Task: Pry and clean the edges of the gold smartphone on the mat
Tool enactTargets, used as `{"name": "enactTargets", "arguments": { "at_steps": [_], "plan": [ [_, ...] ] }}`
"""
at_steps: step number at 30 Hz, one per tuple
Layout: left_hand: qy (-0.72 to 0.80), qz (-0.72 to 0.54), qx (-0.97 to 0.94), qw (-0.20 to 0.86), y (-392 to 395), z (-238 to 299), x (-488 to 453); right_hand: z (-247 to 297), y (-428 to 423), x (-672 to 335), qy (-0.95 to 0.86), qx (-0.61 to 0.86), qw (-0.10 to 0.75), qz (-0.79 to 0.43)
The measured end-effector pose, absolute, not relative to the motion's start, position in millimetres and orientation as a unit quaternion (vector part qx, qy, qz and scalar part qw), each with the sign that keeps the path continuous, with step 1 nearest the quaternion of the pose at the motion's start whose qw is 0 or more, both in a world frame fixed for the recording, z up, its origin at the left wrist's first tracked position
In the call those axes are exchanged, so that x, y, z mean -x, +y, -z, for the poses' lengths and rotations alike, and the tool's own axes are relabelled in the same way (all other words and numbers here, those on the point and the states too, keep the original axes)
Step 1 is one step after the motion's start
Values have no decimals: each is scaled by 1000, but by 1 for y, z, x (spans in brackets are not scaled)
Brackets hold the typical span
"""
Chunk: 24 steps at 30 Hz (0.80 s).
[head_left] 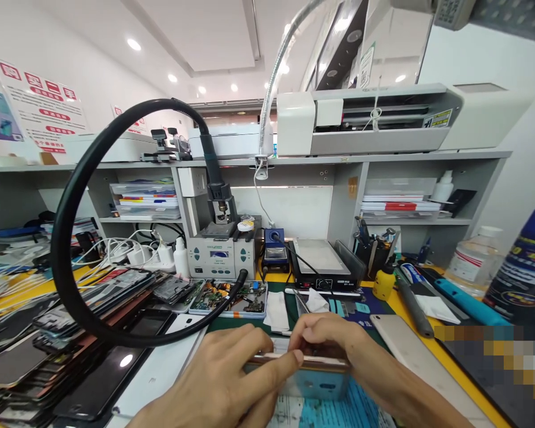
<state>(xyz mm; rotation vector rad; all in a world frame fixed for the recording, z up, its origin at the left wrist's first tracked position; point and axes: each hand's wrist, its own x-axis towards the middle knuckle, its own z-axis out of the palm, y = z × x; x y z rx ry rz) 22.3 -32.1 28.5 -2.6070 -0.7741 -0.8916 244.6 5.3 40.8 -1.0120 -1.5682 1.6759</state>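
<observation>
Both my hands meet at the front of the bench over a thin phone (303, 370) with a rose-gold edge. My left hand (223, 380) curls its fingers round the phone's left end, thumb pressed along the top edge. From the right, my right hand (334, 345) pinches the same edge with bent fingers. The phone is tilted up above a blue work mat (321, 410). A small tool may be in my right fingers; I cannot make it out.
A pile of dismantled phones (71, 333) fills the left. A black hose (66, 238) loops from the hot-air station (220, 255). Behind lie a parts tray (232, 297), a heating plate (321, 261), a gold phone back (410, 351), bottles at right (472, 261).
</observation>
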Motion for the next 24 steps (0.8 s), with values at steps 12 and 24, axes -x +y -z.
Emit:
{"name": "enactTargets", "arguments": {
  "at_steps": [12,24],
  "plan": [
    [-265,325,901,115,-31,-28,-24,-34,15,-247,-603,360,334,-629],
    [-261,278,904,192,-34,-43,-27,-39,54,-303,-470,454,631,-418]
  ]
}}
